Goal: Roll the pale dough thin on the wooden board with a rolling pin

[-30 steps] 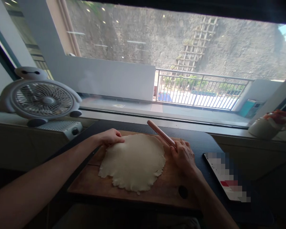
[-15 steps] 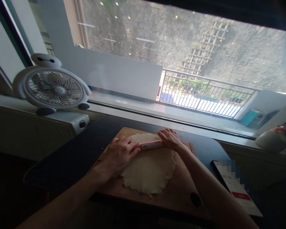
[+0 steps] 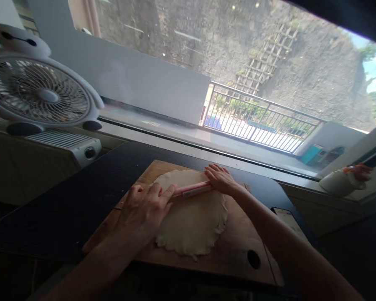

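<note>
A broad sheet of dough [image 3: 188, 228] with a ragged edge lies flat on a wooden cutting board [image 3: 235, 255]. Across its far part rests a slim, pink-and-white rolling pin [image 3: 196, 190], slightly slanted. My left hand [image 3: 147, 207] covers the pin's left end, its fingers bent over it. At the other end my right hand [image 3: 222, 179] presses down over the pin, fingers close together and pointing away from me. Both ends of the pin are hidden under my hands.
Beneath the board is a dark table [image 3: 90, 188]. A phone [image 3: 288, 219] lies at the right, partly behind my right forearm. At the left a white fan [image 3: 47, 96] stands on a ribbed unit [image 3: 62, 142]. A pale pot [image 3: 338, 182] sits on the right sill by the window.
The view has shifted, so the fan sits further left and larger. The rolling pin is a little nearer to me and more slanted, with more dough showing beyond it. Both hands stay on it.
</note>
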The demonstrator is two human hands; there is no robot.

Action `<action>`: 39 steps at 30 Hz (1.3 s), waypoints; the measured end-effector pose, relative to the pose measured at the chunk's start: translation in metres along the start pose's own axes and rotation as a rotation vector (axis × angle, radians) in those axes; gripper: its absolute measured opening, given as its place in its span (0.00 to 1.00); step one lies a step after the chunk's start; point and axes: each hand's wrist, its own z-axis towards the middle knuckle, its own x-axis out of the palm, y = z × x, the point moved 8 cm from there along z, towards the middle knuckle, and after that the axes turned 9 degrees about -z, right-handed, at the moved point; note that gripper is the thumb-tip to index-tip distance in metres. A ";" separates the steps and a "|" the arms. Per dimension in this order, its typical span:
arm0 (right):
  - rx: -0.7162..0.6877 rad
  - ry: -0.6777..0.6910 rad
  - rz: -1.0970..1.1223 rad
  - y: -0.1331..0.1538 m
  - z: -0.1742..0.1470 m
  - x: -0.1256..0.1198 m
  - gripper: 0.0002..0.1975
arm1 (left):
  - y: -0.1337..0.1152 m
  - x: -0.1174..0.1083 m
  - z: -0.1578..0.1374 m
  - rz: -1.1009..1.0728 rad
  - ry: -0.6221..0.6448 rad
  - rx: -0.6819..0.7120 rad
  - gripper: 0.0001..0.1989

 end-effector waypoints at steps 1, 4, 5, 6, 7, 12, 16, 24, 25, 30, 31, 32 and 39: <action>0.017 -0.014 -0.008 0.004 0.015 -0.003 0.25 | 0.003 -0.001 0.001 0.008 -0.008 -0.004 0.20; 0.005 -0.046 -0.002 0.016 0.031 -0.006 0.24 | 0.009 -0.006 -0.001 0.033 -0.005 -0.007 0.20; -0.011 -0.054 -0.002 0.018 0.023 -0.005 0.24 | 0.010 -0.008 -0.003 0.036 -0.002 -0.002 0.20; -0.037 -0.064 0.002 0.018 0.009 -0.003 0.24 | 0.010 -0.009 -0.006 0.034 -0.001 0.009 0.20; -0.064 -0.074 0.007 0.016 -0.010 0.000 0.24 | 0.008 -0.010 -0.009 0.024 -0.001 0.027 0.20; -0.194 -0.136 0.099 0.002 -0.083 0.000 0.26 | 0.001 -0.006 -0.020 -0.049 0.013 0.097 0.23; -0.032 0.018 0.082 -0.008 -0.033 0.003 0.25 | 0.004 0.001 -0.021 -0.053 0.033 0.119 0.22; 0.065 -0.102 0.059 -0.010 0.009 -0.001 0.27 | -0.010 -0.015 -0.023 0.030 0.014 0.116 0.19; 0.045 -0.090 0.052 -0.012 -0.007 0.003 0.27 | -0.014 -0.016 -0.024 0.033 0.015 0.127 0.19; -0.037 -0.110 -0.009 -0.016 -0.050 0.008 0.27 | -0.024 -0.014 -0.030 0.019 0.001 0.165 0.19; -0.015 -0.108 -0.001 -0.017 -0.042 0.007 0.28 | -0.022 -0.013 -0.029 0.019 -0.008 0.155 0.18; 0.020 -0.102 0.015 -0.018 -0.029 0.006 0.28 | -0.019 -0.012 -0.028 0.022 -0.020 0.139 0.18; 0.076 -0.152 0.070 -0.009 0.027 -0.006 0.30 | -0.003 -0.009 -0.026 0.071 -0.024 0.080 0.19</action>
